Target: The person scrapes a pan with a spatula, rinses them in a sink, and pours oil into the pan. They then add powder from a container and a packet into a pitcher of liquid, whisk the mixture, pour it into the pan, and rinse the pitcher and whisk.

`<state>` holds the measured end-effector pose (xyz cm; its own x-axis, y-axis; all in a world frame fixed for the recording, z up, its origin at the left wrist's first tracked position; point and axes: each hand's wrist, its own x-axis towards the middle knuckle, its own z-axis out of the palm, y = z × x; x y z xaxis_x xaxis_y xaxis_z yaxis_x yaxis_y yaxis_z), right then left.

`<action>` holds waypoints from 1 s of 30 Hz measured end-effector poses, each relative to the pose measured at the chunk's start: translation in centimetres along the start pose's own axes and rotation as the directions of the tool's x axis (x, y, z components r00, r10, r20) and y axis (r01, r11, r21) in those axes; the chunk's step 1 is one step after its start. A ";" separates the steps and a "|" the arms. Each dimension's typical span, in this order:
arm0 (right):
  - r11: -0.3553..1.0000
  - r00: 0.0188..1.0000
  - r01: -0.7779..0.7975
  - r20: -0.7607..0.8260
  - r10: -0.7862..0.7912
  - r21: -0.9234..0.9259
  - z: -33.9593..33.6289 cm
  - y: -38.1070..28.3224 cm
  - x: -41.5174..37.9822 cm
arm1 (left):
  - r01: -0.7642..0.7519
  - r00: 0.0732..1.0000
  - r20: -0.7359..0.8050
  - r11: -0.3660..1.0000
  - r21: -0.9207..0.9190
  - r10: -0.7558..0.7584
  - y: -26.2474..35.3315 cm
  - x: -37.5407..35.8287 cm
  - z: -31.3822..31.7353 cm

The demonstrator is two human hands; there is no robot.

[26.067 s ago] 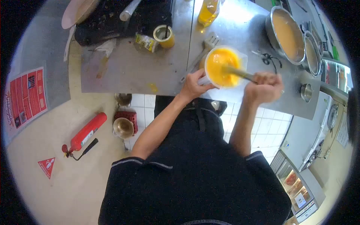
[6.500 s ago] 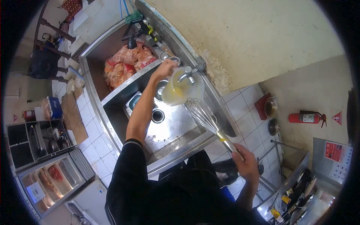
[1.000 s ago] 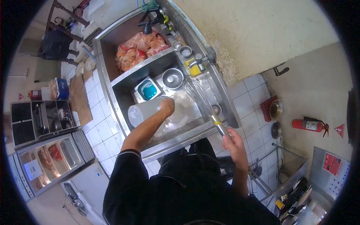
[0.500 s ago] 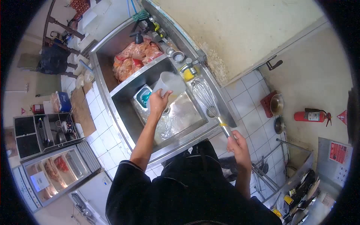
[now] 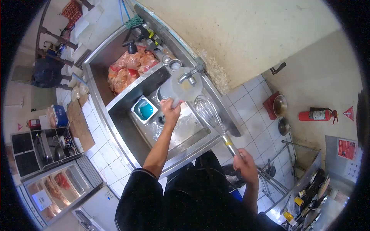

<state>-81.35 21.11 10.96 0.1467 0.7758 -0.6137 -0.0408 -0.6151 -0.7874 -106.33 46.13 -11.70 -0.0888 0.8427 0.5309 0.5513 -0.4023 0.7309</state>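
My left hand (image 5: 170, 111) grips the near edge of a translucent plastic container (image 5: 178, 91), held over the right basin right under the faucet (image 5: 188, 76). The container's opening faces up, and the faucet spout overlaps it in view. In my right hand (image 5: 245, 164) is the handle of a large wire whisk (image 5: 210, 115), its wires over the basin's right rim, close beside the container. A small square metal pan (image 5: 144, 109) with blue-green liquid sits in the basin, left of my left hand. Wet patches and the drain show near it on the basin floor.
Bagged raw meat (image 5: 129, 69) fills part of the left basin, with a black-handled tool above it. Small metal cups (image 5: 175, 64) stand on the sink ledge (image 5: 227, 117). A fire extinguisher (image 5: 317, 115) hangs on the right wall. A metal rack (image 5: 304, 158) stands at right.
My left hand has moved the container right, under the faucet, and the small pan is more exposed. The whisk stays in my right hand. The view has shifted slightly.
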 end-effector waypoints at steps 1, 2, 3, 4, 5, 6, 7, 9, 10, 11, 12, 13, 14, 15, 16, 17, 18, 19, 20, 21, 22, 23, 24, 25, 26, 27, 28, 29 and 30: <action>1.000 1.000 -0.014 -0.014 0.013 -0.022 -0.1 0.4 -0.1 | 0.021 1.000 0.008 1.000 -0.004 -0.021 -0.8 -0.6 -0.1; 1.000 1.000 -0.014 0.021 0.014 -0.012 -0.6 1.1 0.0 | 0.038 0.998 0.055 0.999 0.007 -0.039 -0.5 -0.2 -0.6; 0.999 0.999 -0.032 0.030 0.032 0.007 -0.6 1.1 0.1 | 0.034 0.999 0.002 0.999 -0.024 -0.034 -0.7 0.0 -0.4; 0.998 0.998 -0.049 0.040 0.048 0.027 -0.4 0.7 0.2 | 0.028 0.998 -0.054 0.998 -0.052 -0.030 -0.9 0.2 -0.1; 0.997 0.997 -0.067 0.053 0.064 0.049 -0.3 0.6 0.4 | 0.017 0.994 -0.108 0.997 -0.076 -0.025 -1.1 0.4 0.2; 0.994 0.993 -0.101 0.061 0.099 0.028 -0.5 1.1 0.9 | 0.061 0.994 -0.090 0.994 -0.093 -0.069 -1.0 0.3 0.1; 0.994 0.992 -0.107 0.073 0.106 0.012 -0.7 1.2 1.4 | 0.055 0.994 -0.086 0.994 -0.098 -0.063 -0.8 0.3 0.1; 0.993 0.989 -0.115 0.093 0.116 -0.022 -0.9 1.2 2.0 | 0.040 0.996 -0.080 0.993 -0.113 -0.049 -0.1 0.3 0.3; 0.995 0.992 -0.104 0.077 0.104 -0.013 -0.7 1.1 2.4 | 0.029 0.998 -0.049 0.996 -0.086 -0.033 0.1 0.2 0.4; 0.994 0.991 -0.107 0.078 0.108 -0.020 -0.8 0.9 2.7 | 0.014 1.000 -0.019 0.998 -0.058 -0.015 0.2 0.3 0.4; 0.994 0.991 -0.109 0.081 0.111 -0.025 -0.8 0.7 2.9 | -0.004 1.000 0.011 1.000 -0.031 0.004 0.4 0.5 0.3; 0.994 0.990 -0.108 0.084 0.110 -0.030 -0.8 0.4 3.1 | -0.011 0.999 0.037 1.000 -0.019 0.012 0.7 0.7 0.1; 0.993 0.990 -0.114 0.082 0.116 -0.022 -0.8 0.1 3.3 | -0.019 0.998 0.063 1.000 -0.009 0.019 1.1 0.9 0.0; 0.992 0.989 -0.121 0.080 0.122 -0.014 -0.8 -0.2 3.4 | -0.026 0.996 0.089 1.000 0.000 0.026 1.5 1.0 0.0; 0.992 0.989 -0.128 0.078 0.128 -0.008 -0.8 -0.6 3.4 | -0.026 0.997 0.078 1.000 -0.013 0.027 1.2 0.9 0.1; 0.991 0.990 -0.123 0.067 0.127 -0.055 -0.7 -1.3 3.4 | -0.010 0.996 0.085 1.000 -0.011 0.011 0.9 0.8 0.1; 0.988 0.991 -0.118 0.056 0.124 -0.104 -0.7 -2.2 3.4 | 0.007 0.996 0.090 1.000 -0.009 -0.006 0.7 0.7 0.0; 0.982 0.992 -0.110 0.047 0.119 -0.155 -0.5 -2.9 3.5 | 0.024 0.996 0.091 1.000 -0.006 -0.023 0.6 0.7 -0.2; 0.971 1.000 0.009 0.025 -0.003 -0.238 -0.1 -3.1 3.7 | 0.041 0.995 0.086 0.999 -0.015 -0.040 0.6 0.6 -0.3; 0.939 0.991 0.128 0.012 -0.131 -0.320 0.4 -3.0 4.1 | 0.056 0.995 0.079 0.998 -0.026 -0.053 0.7 0.5 -0.3; 0.884 0.966 0.239 0.009 -0.257 -0.402 1.1 -2.8 4.6 | 0.071 0.995 0.073 0.997 -0.039 -0.068 0.8 0.6 -0.3; 0.883 0.942 0.319 0.011 -0.336 -0.345 2.1 -2.8 5.3 | 0.076 0.993 0.087 0.997 -0.029 -0.074 0.9 0.4 -0.5; 0.872 0.911 0.396 0.006 -0.412 -0.288 3.3 -2.7 6.5 | 0.082 0.992 0.103 0.996 -0.020 -0.079 0.9 0.2 -0.6; 0.851 0.893 0.426 -0.006 -0.450 -0.308 4.8 -2.7 7.9 | 0.087 0.989 0.120 0.996 -0.014 -0.085 0.9 0.0 -0.6; 0.828 0.873 0.455 -0.018 -0.487 -0.329 6.3 -2.7 9.8 | 0.100 0.986 0.130 0.995 0.004 -0.100 0.7 -0.2 -0.5; 0.818 0.871 0.442 -0.041 -0.489 -0.368 7.8 -2.2 12.1 | 0.115 0.987 0.113 0.993 0.016 -0.116 0.7 -0.6 -0.4; 0.808 0.867 0.430 -0.064 -0.494 -0.402 9.3 -1.6 14.7 | 0.127 0.987 0.096 0.991 0.030 -0.130 0.7 -0.8 -0.2; 0.723 0.797 0.476 -0.102 -0.595 -0.502 10.7 -1.2 17.1 | 0.137 0.987 0.080 0.990 0.044 -0.140 0.9 -0.8 -0.1; 0.625 0.711 0.503 -0.125 -0.692 -0.597 12.0 -1.3 19.4 | 0.142 0.989 0.030 0.989 0.037 -0.143 1.7 -0.6 -0.1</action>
<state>-90.29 38.63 -0.67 0.2561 0.9597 0.1155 0.6382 -0.0781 -0.7659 -105.39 44.93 -10.76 -0.1423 0.9020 0.4077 0.5630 -0.2650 0.7828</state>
